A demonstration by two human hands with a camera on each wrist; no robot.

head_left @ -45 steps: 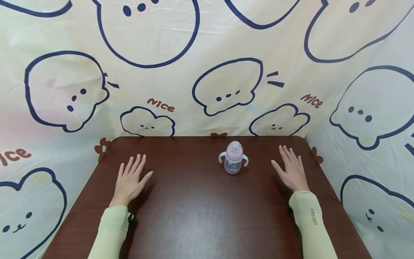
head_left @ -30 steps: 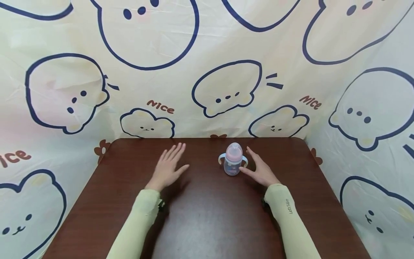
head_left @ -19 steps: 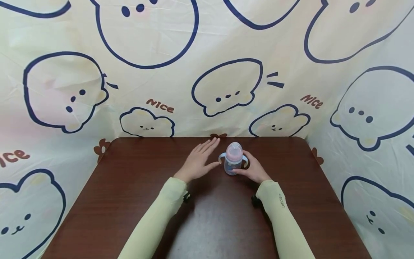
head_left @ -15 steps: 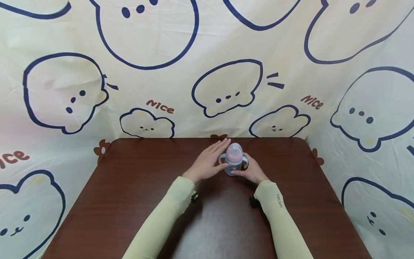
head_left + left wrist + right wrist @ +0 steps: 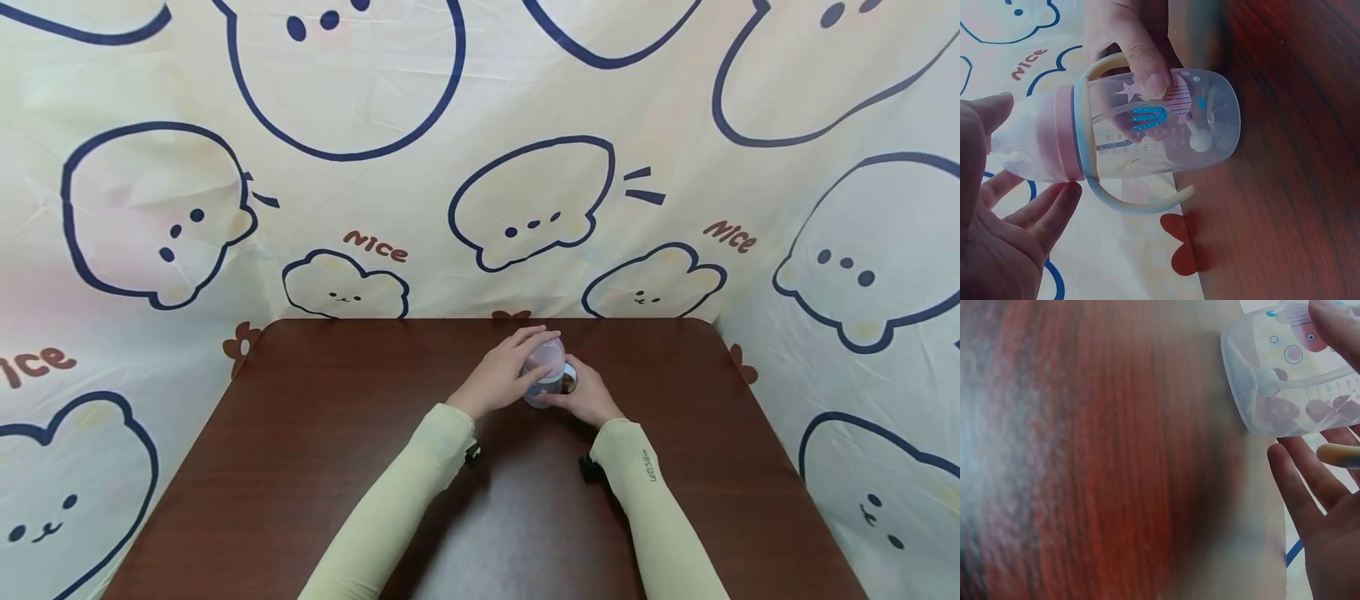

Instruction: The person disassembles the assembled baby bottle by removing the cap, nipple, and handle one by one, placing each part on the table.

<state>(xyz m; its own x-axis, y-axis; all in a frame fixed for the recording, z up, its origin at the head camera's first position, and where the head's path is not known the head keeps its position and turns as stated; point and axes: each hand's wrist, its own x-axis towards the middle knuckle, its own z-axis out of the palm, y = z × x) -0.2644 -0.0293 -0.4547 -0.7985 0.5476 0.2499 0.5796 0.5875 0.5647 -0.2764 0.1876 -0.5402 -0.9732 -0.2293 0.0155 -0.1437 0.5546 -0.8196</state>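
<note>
A baby bottle [image 5: 542,390] with a clear printed body, pink collar [image 5: 1067,132], clear domed cap [image 5: 1025,134] and two curved handles stands near the table's far side. My right hand [image 5: 588,395] holds its body from the right, thumb [image 5: 1150,72] on the near face and fingers behind; some show through the clear wall. Around the cap and collar is my left hand [image 5: 501,375], its thumb on the near side and its fingers [image 5: 1054,206] spread on the far side, by the collar. In the head view this hand hides the left handle [image 5: 1147,203].
The dark brown wooden table [image 5: 337,450] extends on both sides of the arms. A pale curtain [image 5: 420,192] with bear drawings hangs right behind the table's back edge and along both sides.
Both hands have come inward from the table's sides to the bottle. The right hand took hold of the body first; the left hand then came around the cap. The bottle stays in nearly the same place.
</note>
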